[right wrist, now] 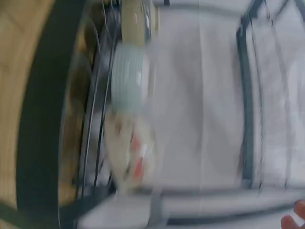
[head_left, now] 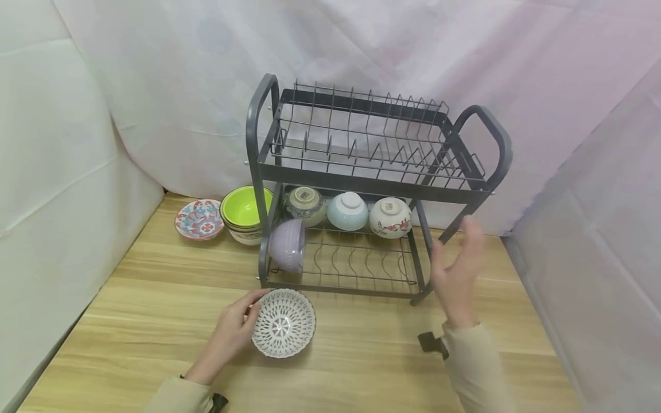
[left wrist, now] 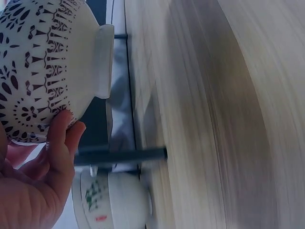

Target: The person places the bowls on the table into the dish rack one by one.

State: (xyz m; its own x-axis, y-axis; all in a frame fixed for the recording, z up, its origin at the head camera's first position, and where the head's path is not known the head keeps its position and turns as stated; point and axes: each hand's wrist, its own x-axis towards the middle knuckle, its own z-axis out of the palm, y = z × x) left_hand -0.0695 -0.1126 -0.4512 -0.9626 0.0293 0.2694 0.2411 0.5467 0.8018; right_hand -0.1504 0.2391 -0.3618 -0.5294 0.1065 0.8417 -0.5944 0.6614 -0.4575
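Note:
My left hand [head_left: 234, 324] grips the rim of a white bowl [head_left: 283, 323] in front of the rack's left leg. In the head view its inside shows a grey leaf-like pattern; the left wrist view shows dark flowers and bands on the outside of the bowl [left wrist: 35, 71] and a plain white foot. Fingers [left wrist: 62, 138] lie against its outer wall. At the rack's right front post my right hand [head_left: 459, 275] is raised with fingers apart, holding nothing. Only its fingertips [right wrist: 299, 214] appear in the blurred right wrist view.
A dark two-tier dish rack [head_left: 372, 178] stands against the cloth backdrop. On its lower tier are upturned bowls [head_left: 347, 211] in a row and a purple bowl [head_left: 287, 245] on its side. A patterned plate [head_left: 199, 219] and stacked bowls with a green one [head_left: 242, 207] sit left.

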